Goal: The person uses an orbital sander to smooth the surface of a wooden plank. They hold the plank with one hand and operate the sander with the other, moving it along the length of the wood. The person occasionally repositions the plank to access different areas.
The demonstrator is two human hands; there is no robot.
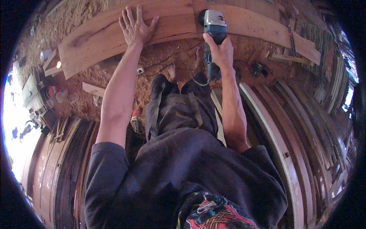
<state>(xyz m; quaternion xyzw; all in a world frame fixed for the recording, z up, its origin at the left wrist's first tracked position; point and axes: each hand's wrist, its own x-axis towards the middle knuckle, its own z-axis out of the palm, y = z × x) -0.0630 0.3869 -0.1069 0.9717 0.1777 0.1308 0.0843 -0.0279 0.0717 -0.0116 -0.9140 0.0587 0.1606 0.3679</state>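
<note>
Gripping a blue-and-silver grinder around its body, a person's right hand holds the tool at the long plank, right of center near the top of the view. The grinder's dark disc faces left; from above, it is hard to tell whether it touches the wood. The left hand lies on the plank, fingers spread, grasping nothing. Below, a cord curves beside the grinder, near bare feet on reddish dirt. The person wears a dark shirt and dark trousers. Long timber lies at right, boards at left.
</note>
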